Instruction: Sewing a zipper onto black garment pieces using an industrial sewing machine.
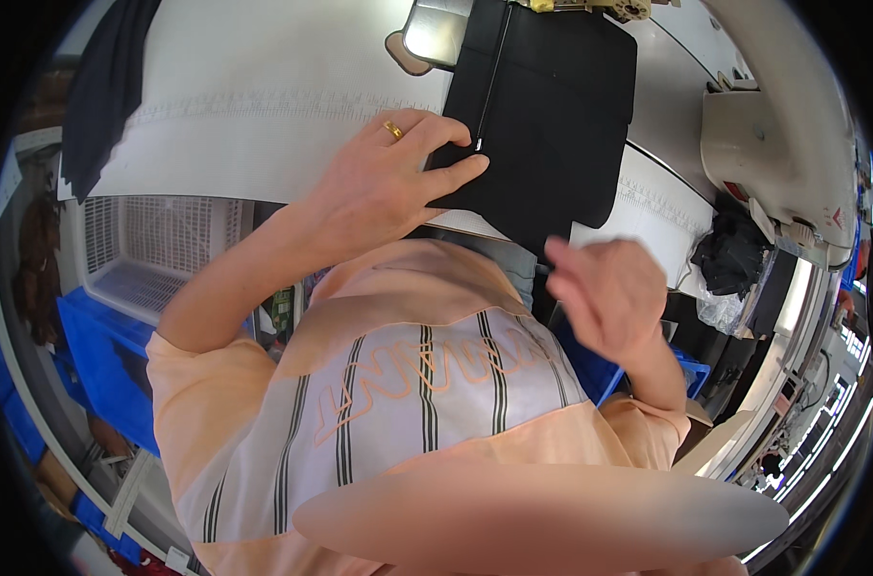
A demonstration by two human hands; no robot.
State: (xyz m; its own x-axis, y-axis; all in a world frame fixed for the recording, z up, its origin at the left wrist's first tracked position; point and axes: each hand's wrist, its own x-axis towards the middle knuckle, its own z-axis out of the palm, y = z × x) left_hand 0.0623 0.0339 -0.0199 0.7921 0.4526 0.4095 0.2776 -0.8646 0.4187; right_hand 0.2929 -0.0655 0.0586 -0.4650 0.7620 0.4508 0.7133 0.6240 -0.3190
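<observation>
A black fabric piece lies on the work table in front of me. A zipper runs down it, with a small silver pull at its lower end. My left hand rests at the fabric's left edge. Its thumb and forefinger are spread to either side of the pull, a gap between their tips; it wears a gold ring. Below the fabric's lower right corner is my right hand, blurred by motion. Whether its fingers hold anything does not show.
The sewing machine's pale body stands at the right, with metal parts at the top. Dark cloth hangs over the table's left end. A white basket sits above a blue crate. Black material is bundled at the right.
</observation>
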